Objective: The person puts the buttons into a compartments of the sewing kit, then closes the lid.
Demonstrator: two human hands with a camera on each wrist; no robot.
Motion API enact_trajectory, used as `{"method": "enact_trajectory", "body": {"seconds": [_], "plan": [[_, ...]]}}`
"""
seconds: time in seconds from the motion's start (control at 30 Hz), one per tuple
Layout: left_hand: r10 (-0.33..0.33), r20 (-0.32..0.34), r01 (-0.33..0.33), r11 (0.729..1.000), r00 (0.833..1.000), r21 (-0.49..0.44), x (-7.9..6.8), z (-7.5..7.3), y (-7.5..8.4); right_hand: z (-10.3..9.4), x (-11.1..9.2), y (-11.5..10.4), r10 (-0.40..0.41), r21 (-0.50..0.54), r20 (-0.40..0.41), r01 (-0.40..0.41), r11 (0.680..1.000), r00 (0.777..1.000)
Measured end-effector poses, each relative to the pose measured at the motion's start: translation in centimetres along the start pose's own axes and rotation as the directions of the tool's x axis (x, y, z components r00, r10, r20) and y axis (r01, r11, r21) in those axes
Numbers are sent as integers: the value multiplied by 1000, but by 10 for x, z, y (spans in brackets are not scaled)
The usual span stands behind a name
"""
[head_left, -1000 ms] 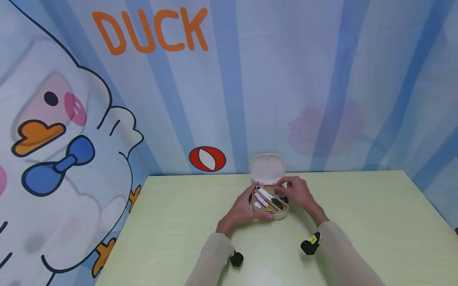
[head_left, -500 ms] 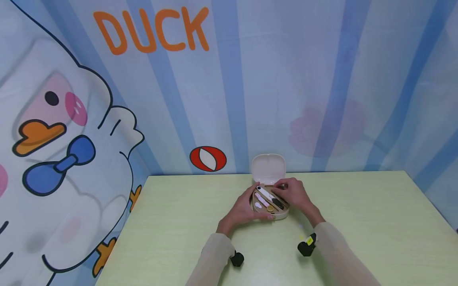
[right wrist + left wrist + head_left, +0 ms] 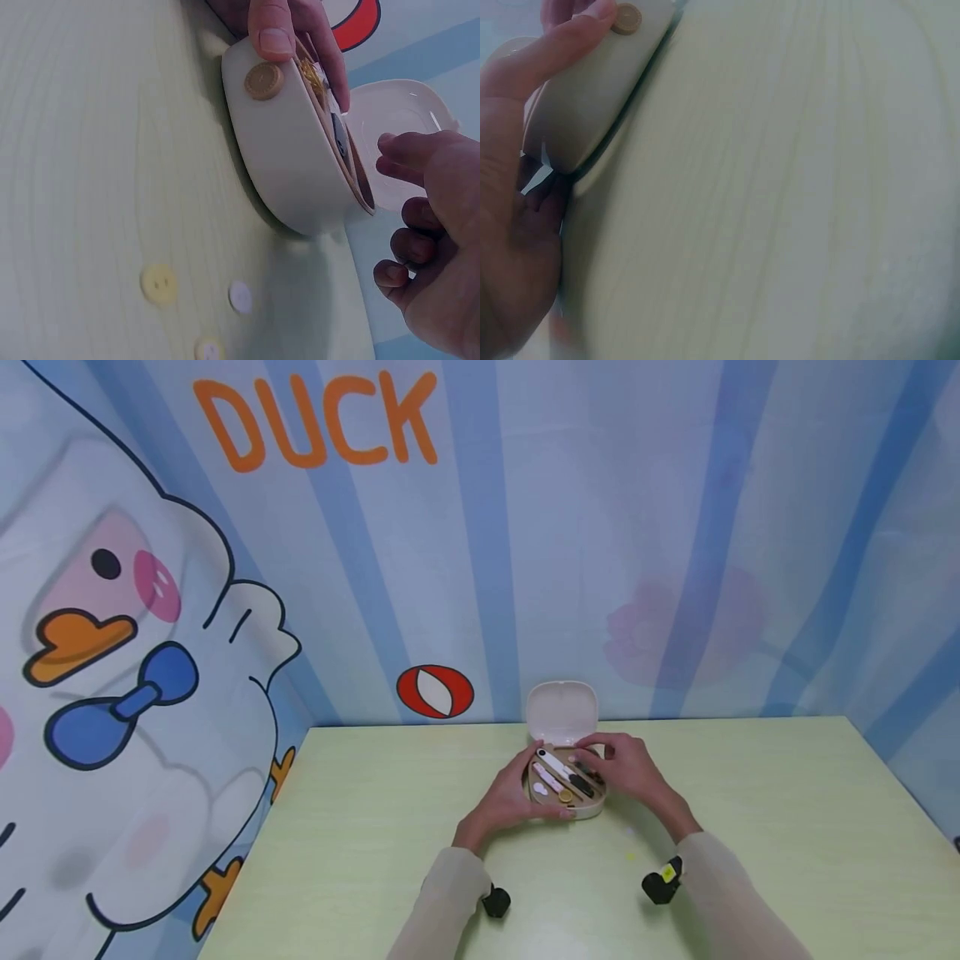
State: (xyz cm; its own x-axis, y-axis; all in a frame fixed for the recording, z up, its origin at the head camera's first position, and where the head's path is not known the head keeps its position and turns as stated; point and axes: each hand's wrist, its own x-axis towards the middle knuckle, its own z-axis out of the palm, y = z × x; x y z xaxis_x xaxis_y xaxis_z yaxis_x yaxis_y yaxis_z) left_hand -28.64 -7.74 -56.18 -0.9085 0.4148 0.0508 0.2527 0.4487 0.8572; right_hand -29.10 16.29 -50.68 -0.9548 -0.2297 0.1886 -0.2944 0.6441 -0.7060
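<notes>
A white sewing-kit box point(image 3: 587, 814) stands on the table with its lid point(image 3: 562, 712) raised at the back. My left hand point(image 3: 502, 800) grips its left side, the thumb on the front near a round tan clasp point(image 3: 264, 80). Inside lie a white tool with a black end point(image 3: 555, 764), a slim pink tool point(image 3: 546, 775) and a small gold round piece point(image 3: 565, 795). Over the box's right side hovers my right hand point(image 3: 626, 767); in the right wrist view its fingers are loosely bent, apart from the box, with nothing visible between them. It partly hides the right compartment.
On the table in front of the box lie small loose buttons: a yellow one point(image 3: 160, 285), a pale lilac one point(image 3: 240, 297) and another point(image 3: 210, 351) at the frame's bottom edge. A printed curtain point(image 3: 555, 527) hangs behind the table point(image 3: 390, 785).
My right hand first reached further left over the box, then drew back to the right. A small pale spot shows beneath its fingertips. The left hand keeps its grip on the box.
</notes>
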Motion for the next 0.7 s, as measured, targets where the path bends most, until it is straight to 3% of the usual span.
{"method": "enact_trajectory", "body": {"seconds": [0.33, 0.7], "plan": [[-14, -1, 14, 1000, 1000, 9, -1, 0, 3, -23, -32, 14, -60, -67, 3, 60, 996, 998], [-30, -8, 30, 999, 1000, 23, -2, 0, 7, -25, -66, 25, -101, -64, 81, 107, 992, 992]]}}
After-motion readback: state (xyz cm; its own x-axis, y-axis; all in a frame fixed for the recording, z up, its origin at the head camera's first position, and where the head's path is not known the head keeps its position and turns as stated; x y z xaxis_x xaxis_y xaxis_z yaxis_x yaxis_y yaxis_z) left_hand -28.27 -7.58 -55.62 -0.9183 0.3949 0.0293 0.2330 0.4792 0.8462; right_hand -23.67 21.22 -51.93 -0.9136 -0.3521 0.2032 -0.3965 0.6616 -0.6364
